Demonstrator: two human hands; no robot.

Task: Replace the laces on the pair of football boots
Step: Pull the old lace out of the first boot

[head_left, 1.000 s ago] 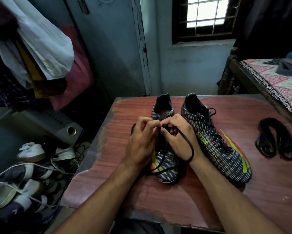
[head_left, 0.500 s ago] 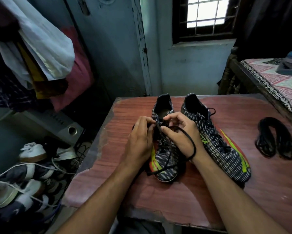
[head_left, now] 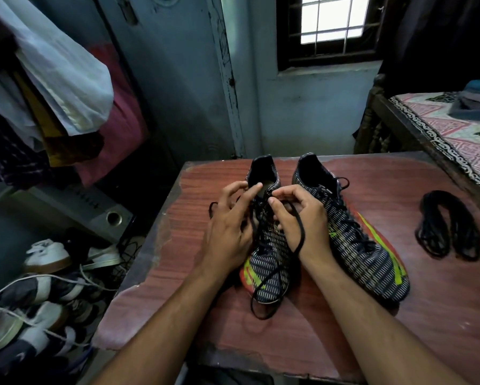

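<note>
Two dark patterned football boots with yellow-green marks stand side by side on the reddish wooden table [head_left: 441, 315], heels away from me. My right hand [head_left: 302, 215] pinches a black lace [head_left: 299, 240] at the top eyelets of the left boot [head_left: 269, 262]; the lace loops round that hand and trails past the toe. My left hand [head_left: 227, 229] rests against the boot's left side, fingers spread and fairly straight near the collar. The right boot [head_left: 355, 240] stands laced and untouched. A bundle of black laces [head_left: 449, 226] lies to the right.
A bed [head_left: 441, 129] with a patterned cover stands past the table's right edge. Several shoes [head_left: 39, 287] are piled on the floor at the left, under hanging clothes [head_left: 52, 79]. A grey speaker box [head_left: 94, 207] sits beside the table's left edge.
My left hand's fingers have spread out from their earlier pinch at the eyelets. Both hands have shifted slightly toward the boot's collar. The trailing lace now reaches past the toe.
</note>
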